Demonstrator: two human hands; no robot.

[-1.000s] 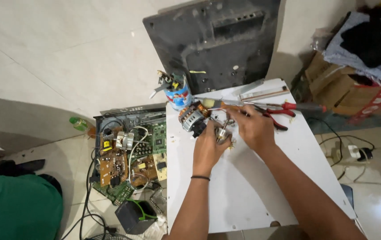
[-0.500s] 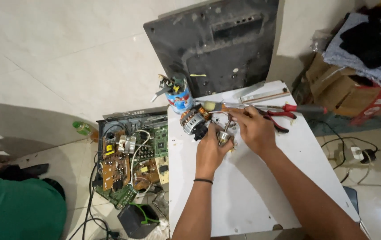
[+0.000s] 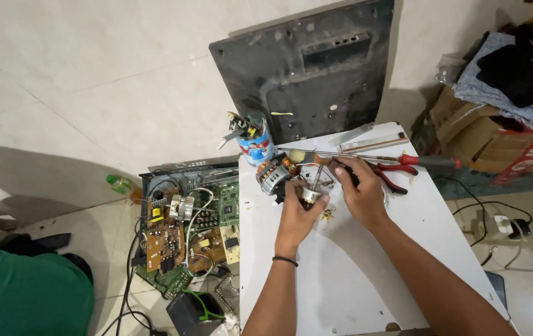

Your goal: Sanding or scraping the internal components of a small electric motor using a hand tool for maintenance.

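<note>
The left hand (image 3: 297, 208) curls closed around a small metal motor part (image 3: 310, 194), its fingers wrapped about the round body just below the thin shaft that stands up from it. The right hand (image 3: 361, 190) is also closed, its fingers pinched on a dark tool handle (image 3: 343, 172) at the part's 2 o'clock; whether the tool touches the shaft cannot be told. A black band circles the left wrist.

The part sits near the far middle of the white surface (image 3: 341, 274). At its 10 o'clock lies one motor with copper windings (image 3: 274, 174), and beyond that one printed can (image 3: 256, 144) stuffed with tools. One pair of red-handled pliers (image 3: 397, 175) lies at 3 o'clock, one red-handled screwdriver (image 3: 431, 162) just past it, and two flat strips (image 3: 366, 140) at 1 o'clock. A small brass piece (image 3: 327, 214) rests between the wrists.

The surface stands on a pale tiled floor (image 3: 79, 93). One dark panel (image 3: 307, 68) leans at 12 o'clock. At 9 o'clock an opened chassis holds several circuit boards (image 3: 185, 239), beside one green bottle (image 3: 119, 184). One cardboard box (image 3: 496, 140) heaped with clothes stands at 3 o'clock.
</note>
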